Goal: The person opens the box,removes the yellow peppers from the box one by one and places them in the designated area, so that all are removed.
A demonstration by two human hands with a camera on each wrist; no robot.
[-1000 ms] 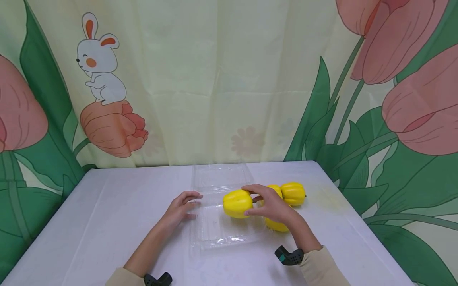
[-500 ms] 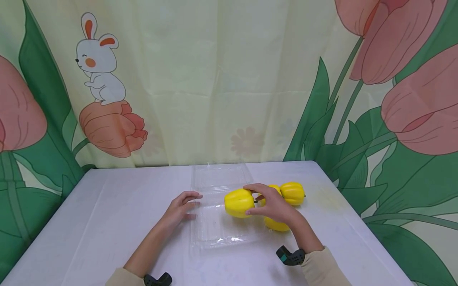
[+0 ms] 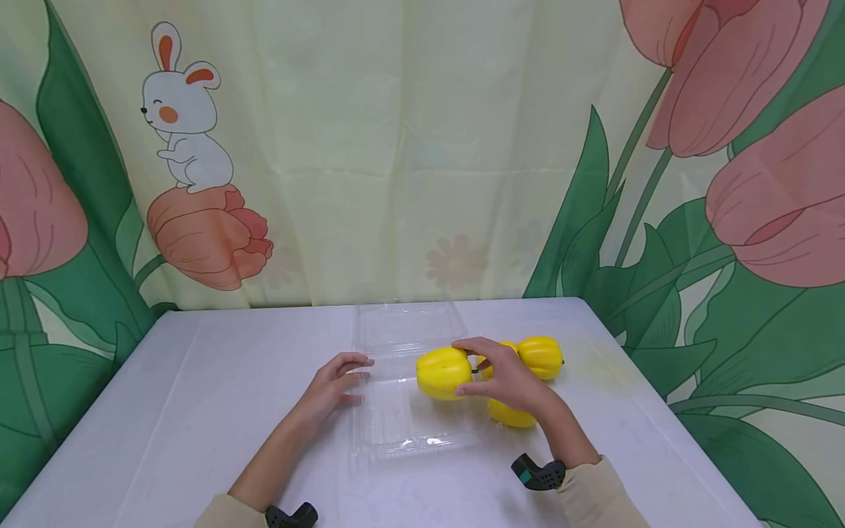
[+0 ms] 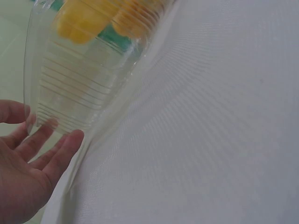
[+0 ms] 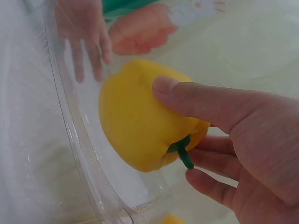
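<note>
My right hand [image 3: 503, 375] holds a yellow bell pepper [image 3: 444, 373] between thumb and fingers, over the clear plastic container [image 3: 396, 433]. In the right wrist view, the thumb presses the side of the pepper [image 5: 135, 116], whose green stem points back toward the palm. My left hand [image 3: 335, 383] is at the container's left wall, its fingers relaxed and spread. In the left wrist view its fingertips are right at the ribbed plastic wall [image 4: 74, 88]. The container's lid [image 3: 409, 323] is folded back toward the curtain.
Several more yellow peppers, including one at the back right [image 3: 541, 357] and one at the front [image 3: 511, 414], sit right of the container, partly hidden by the right hand. A white cloth [image 3: 198, 411] covers the table. A printed curtain [image 3: 343, 147] hangs behind its far edge.
My right hand has shifted slightly right and up in the head view with the pepper. The left hand and the container have stayed in place.
</note>
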